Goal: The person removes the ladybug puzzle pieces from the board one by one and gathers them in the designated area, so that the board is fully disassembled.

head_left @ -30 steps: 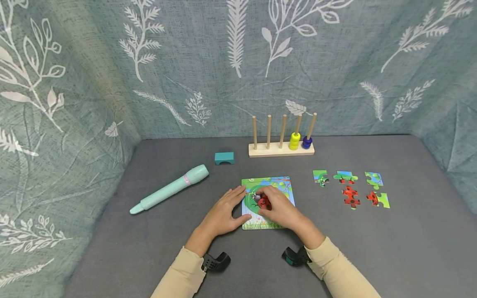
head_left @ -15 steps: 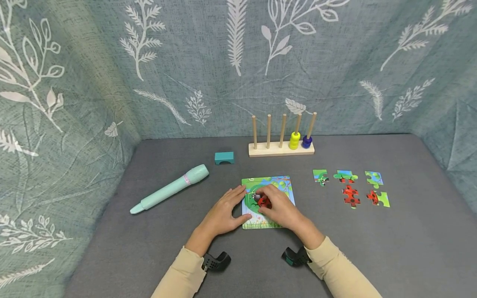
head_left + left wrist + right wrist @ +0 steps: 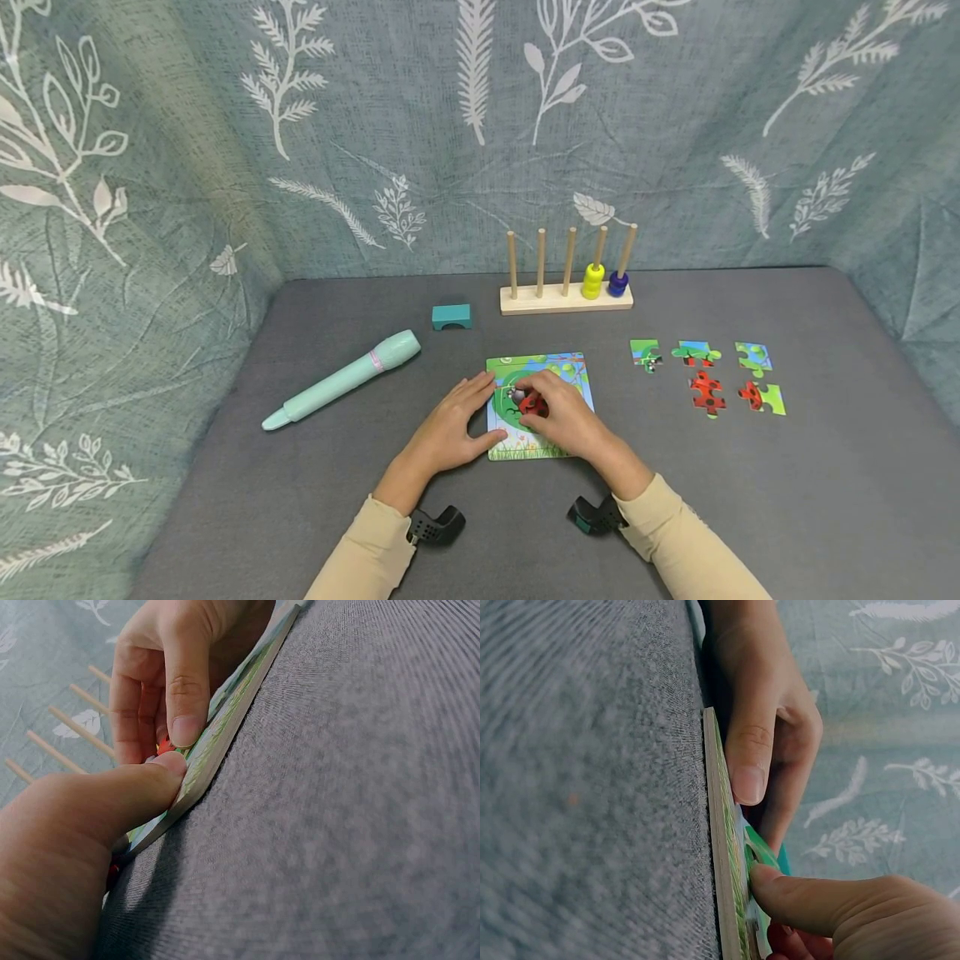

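A square puzzle board (image 3: pixel 517 451) with a grassy, leafy picture lies flat in front of me. My left hand (image 3: pixel 447 425) rests along its left edge, fingers fairly straight, thumb on the lower left corner. Over the middle of the board, my right hand (image 3: pixel 567 417) pinches a ladybug puzzle piece (image 3: pixel 533 405) between thumb and curled fingers. The hand covers the piece's right side. In the right wrist view, the right thumb (image 3: pixel 799 898) is low over the board, with a green part beside its tip. Both thumbs stand close together in the left wrist view.
Several loose puzzle pieces (image 3: pixel 707 395) lie to the right. Behind the board stands a wooden peg rack (image 3: pixel 540 306) with yellow rings (image 3: pixel 592 282) and blue rings (image 3: pixel 618 284). A teal block (image 3: pixel 452 317) and a mint-green pen-shaped stick (image 3: pixel 341 383) lie on the left.
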Motion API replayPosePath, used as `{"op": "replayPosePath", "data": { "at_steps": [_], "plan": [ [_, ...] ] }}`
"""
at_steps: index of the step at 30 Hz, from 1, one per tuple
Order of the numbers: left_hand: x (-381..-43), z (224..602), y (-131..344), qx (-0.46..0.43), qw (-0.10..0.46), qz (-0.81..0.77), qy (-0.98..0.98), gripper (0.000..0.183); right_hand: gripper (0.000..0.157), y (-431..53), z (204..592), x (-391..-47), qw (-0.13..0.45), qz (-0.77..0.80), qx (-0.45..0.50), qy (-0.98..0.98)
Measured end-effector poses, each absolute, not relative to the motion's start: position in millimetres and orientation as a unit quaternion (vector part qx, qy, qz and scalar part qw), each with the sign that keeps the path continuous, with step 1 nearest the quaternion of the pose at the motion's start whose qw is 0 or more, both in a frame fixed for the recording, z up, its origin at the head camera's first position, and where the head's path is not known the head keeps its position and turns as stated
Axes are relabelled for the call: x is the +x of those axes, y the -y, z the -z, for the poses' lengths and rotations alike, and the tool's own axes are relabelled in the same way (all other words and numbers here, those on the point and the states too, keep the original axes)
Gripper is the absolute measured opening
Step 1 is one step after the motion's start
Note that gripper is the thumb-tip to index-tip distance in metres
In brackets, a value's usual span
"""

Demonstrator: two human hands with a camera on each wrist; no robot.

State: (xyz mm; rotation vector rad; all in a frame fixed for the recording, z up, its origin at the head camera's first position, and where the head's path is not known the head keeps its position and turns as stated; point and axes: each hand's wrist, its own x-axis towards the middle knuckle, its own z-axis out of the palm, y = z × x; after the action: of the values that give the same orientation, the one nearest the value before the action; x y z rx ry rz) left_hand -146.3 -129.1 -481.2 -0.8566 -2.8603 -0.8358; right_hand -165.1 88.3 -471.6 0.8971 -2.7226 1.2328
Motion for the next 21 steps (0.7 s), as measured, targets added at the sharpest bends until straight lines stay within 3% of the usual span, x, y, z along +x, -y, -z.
{"op": "replayPosePath", "data": {
  "at_steps": [21],
  "plan": [
    [-150,481,125,-0.269,0.018,0.274,0.923,0.071,0.034,-104,463,-177,-0.003,-0.382,0.293,0.877]
  ]
}}
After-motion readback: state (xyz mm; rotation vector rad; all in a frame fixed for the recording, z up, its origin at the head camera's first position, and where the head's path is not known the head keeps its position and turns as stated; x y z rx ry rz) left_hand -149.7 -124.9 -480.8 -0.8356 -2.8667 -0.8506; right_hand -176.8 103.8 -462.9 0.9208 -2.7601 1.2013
